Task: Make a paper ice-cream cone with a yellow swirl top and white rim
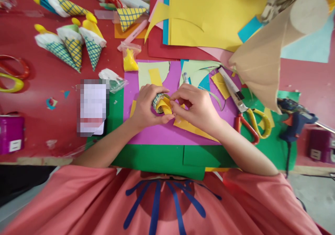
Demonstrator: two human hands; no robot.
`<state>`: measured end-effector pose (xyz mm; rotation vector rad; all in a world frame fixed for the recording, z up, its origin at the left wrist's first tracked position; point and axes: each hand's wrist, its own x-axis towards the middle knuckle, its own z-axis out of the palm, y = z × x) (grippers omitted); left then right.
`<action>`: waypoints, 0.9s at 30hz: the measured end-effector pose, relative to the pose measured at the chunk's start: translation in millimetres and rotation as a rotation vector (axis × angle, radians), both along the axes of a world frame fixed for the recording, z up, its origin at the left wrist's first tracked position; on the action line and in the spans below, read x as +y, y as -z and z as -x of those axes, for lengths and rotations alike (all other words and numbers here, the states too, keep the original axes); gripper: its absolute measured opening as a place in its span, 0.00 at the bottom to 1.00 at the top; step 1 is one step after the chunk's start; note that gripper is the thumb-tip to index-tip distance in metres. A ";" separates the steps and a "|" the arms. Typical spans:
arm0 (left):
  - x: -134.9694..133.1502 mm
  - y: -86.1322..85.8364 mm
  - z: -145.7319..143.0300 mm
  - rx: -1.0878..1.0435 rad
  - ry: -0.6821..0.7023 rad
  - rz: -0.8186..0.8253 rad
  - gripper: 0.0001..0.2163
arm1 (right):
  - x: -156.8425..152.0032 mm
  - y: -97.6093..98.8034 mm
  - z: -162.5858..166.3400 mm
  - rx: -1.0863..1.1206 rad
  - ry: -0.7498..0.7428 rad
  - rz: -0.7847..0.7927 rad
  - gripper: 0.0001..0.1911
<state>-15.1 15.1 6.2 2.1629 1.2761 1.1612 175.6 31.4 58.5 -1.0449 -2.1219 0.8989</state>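
Note:
My left hand [146, 105] is wrapped round a small paper cone [157, 101] with a blue-green lattice pattern, its open end facing right. A curled strip of yellow paper [164, 106] sits in the cone's mouth. Fingers of my right hand [195, 104] are pinched at the outer end of that yellow strip. Below both hands lies a purple sheet [154, 135], and a yellow paper piece [195, 127] pokes out beneath my right hand.
Finished-looking cones [69, 41] lie at upper left, near a phone [92, 105]. Scissors [246, 112] and a glue gun [295, 123] lie to the right. Yellow sheets [214, 15] and a brown paper roll [309, 15] are at the back. A bag of yellow clay [130, 60] stands behind my left hand.

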 end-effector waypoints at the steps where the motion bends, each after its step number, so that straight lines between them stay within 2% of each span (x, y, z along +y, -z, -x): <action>1: 0.0 -0.9 -0.6 0.015 0.004 -0.013 0.31 | -0.9 0.4 0.3 0.004 0.009 -0.014 0.05; 5: 1.0 -4.1 -2.6 0.061 0.012 -0.089 0.28 | -4.0 1.3 -0.1 -0.053 0.022 -0.109 0.07; 8: 2.3 -4.5 -2.1 0.080 0.045 -0.126 0.26 | -4.6 0.7 -1.7 -0.165 0.003 -0.242 0.10; 13: 1.9 -2.3 -0.9 0.133 0.089 -0.070 0.26 | -3.8 -7.0 -4.0 -0.381 -0.060 -0.401 0.13; 20: -1.6 2.4 -4.8 0.164 0.105 -0.060 0.26 | -3.0 -18.5 -4.3 -0.510 -0.095 -0.344 0.14; 27: -2.1 2.6 -5.1 0.206 0.094 -0.017 0.27 | -1.2 -15.3 -3.1 -0.457 -0.076 -0.288 0.12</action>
